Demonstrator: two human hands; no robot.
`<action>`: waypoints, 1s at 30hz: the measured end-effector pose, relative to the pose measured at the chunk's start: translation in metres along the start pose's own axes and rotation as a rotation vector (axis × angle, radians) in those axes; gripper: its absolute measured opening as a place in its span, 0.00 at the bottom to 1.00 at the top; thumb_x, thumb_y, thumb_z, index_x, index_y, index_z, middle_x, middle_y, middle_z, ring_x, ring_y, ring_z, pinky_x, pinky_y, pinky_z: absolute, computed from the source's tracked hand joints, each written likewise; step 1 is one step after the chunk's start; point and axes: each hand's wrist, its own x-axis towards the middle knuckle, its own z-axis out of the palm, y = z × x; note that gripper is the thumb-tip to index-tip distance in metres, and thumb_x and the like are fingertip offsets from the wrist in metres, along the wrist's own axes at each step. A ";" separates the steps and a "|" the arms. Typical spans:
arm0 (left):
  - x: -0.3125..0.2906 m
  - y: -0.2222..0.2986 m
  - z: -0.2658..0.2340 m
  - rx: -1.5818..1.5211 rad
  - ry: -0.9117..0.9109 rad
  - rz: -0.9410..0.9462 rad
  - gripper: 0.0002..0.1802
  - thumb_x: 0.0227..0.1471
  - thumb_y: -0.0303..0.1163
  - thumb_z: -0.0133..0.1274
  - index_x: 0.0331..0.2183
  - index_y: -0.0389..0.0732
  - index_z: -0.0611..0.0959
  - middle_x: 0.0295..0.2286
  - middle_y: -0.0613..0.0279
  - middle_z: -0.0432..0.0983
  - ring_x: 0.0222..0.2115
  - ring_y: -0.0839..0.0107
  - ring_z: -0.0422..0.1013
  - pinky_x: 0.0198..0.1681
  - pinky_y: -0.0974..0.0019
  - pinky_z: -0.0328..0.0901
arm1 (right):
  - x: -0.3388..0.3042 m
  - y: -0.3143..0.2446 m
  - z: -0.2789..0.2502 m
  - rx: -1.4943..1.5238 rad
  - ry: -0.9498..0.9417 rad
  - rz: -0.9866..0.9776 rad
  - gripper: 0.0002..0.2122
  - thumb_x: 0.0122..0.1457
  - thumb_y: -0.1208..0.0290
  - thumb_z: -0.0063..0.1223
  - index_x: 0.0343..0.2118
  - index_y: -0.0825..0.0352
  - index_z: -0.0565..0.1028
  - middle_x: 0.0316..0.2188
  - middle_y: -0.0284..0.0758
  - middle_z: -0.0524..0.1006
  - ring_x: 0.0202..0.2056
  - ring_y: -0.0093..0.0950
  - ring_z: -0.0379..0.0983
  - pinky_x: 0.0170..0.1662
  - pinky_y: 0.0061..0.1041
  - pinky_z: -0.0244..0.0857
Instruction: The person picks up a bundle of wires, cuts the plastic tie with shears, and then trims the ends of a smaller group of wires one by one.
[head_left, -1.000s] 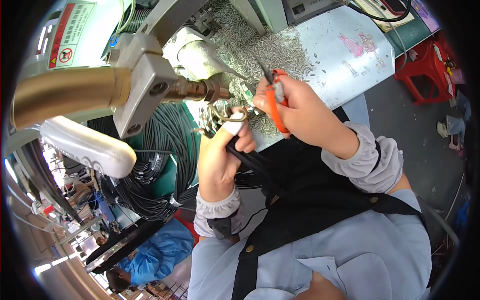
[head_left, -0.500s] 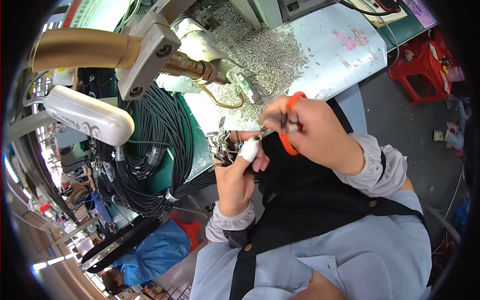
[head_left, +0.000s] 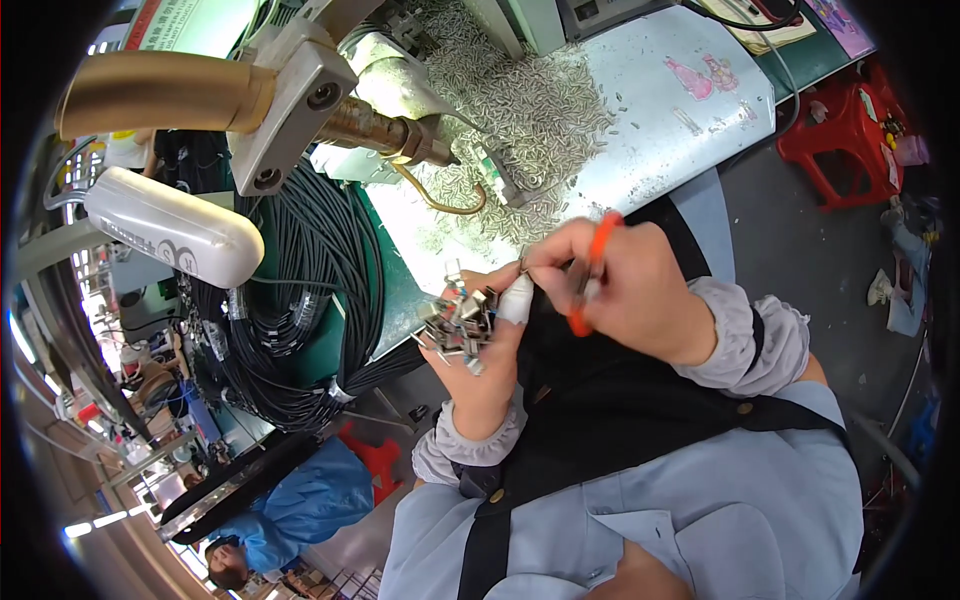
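My left hand [head_left: 484, 392], its thumb in a white finger cover [head_left: 515, 300], is closed round a bunch of cable ends with small metal connectors [head_left: 458, 328], which fan out beside the palm. Black cable [head_left: 400, 366] trails from that hand to the left. My right hand [head_left: 645, 300] meets the left thumb tip, its thumb and forefinger pinched at a small piece too fine to make out. An orange-handled hand tool [head_left: 604, 238] is tucked in the right hand; its working end is hidden and blurred.
Many small metal pieces [head_left: 540, 110] are heaped on the pale worktop [head_left: 650, 120]. A machine arm with a brass-coloured tube [head_left: 160, 95] and a white lamp [head_left: 175, 228] overhang the left. Coiled black cables [head_left: 330, 235] lie below. Red stool [head_left: 850, 150] at right; co-worker in blue [head_left: 310, 500] lower left.
My right hand has lowered slightly, its fingertips now meeting the left thumb. The left hand has turned, so the connectors spread out over the palm side.
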 end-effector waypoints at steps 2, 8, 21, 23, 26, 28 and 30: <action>-0.001 -0.001 0.001 0.272 -0.006 0.244 0.10 0.39 0.16 0.54 0.30 0.32 0.76 0.24 0.65 0.72 0.23 0.77 0.67 0.28 0.75 0.62 | -0.002 0.003 0.001 -0.461 0.094 -0.446 0.04 0.47 0.81 0.51 0.27 0.70 0.71 0.21 0.32 0.73 0.17 0.20 0.68 0.20 0.15 0.61; 0.003 0.007 0.003 0.043 -0.011 0.017 0.09 0.41 0.18 0.53 0.30 0.33 0.74 0.22 0.64 0.69 0.19 0.78 0.63 0.23 0.76 0.58 | -0.001 0.005 0.005 -0.009 0.072 -0.145 0.04 0.50 0.78 0.50 0.27 0.71 0.69 0.20 0.32 0.72 0.17 0.17 0.68 0.20 0.15 0.62; 0.007 0.007 -0.001 -0.170 0.027 -0.190 0.08 0.44 0.20 0.49 0.31 0.34 0.70 0.19 0.65 0.63 0.15 0.79 0.56 0.19 0.75 0.52 | -0.011 0.007 0.003 -0.591 -0.086 -0.103 0.12 0.45 0.68 0.58 0.22 0.70 0.66 0.11 0.34 0.67 0.13 0.28 0.66 0.18 0.21 0.59; 0.010 0.006 -0.001 -0.158 0.027 -0.183 0.08 0.44 0.20 0.48 0.31 0.34 0.70 0.19 0.66 0.63 0.15 0.79 0.56 0.19 0.75 0.52 | -0.011 0.015 0.009 -0.589 -0.014 -0.127 0.12 0.46 0.68 0.58 0.21 0.69 0.66 0.10 0.35 0.66 0.12 0.30 0.64 0.17 0.22 0.58; 0.026 0.004 -0.008 -0.489 -0.128 -0.452 0.07 0.46 0.21 0.49 0.32 0.35 0.73 0.22 0.67 0.66 0.18 0.80 0.58 0.21 0.77 0.54 | -0.010 0.017 0.004 -0.387 -0.053 -0.032 0.12 0.48 0.68 0.57 0.22 0.69 0.66 0.11 0.34 0.67 0.11 0.27 0.63 0.17 0.21 0.57; 0.042 0.000 -0.008 -0.531 -0.142 -0.488 0.07 0.46 0.21 0.48 0.32 0.35 0.73 0.22 0.67 0.66 0.17 0.80 0.57 0.21 0.77 0.54 | -0.005 0.018 0.002 -0.281 -0.076 0.012 0.11 0.48 0.68 0.56 0.22 0.69 0.66 0.11 0.33 0.67 0.11 0.26 0.62 0.17 0.21 0.57; 0.057 -0.004 -0.006 -0.619 -0.163 -0.559 0.07 0.47 0.22 0.47 0.33 0.36 0.72 0.21 0.67 0.65 0.16 0.80 0.56 0.19 0.76 0.53 | 0.008 0.017 0.000 -0.185 0.095 0.002 0.11 0.51 0.68 0.53 0.23 0.70 0.66 0.11 0.31 0.67 0.12 0.22 0.62 0.17 0.20 0.57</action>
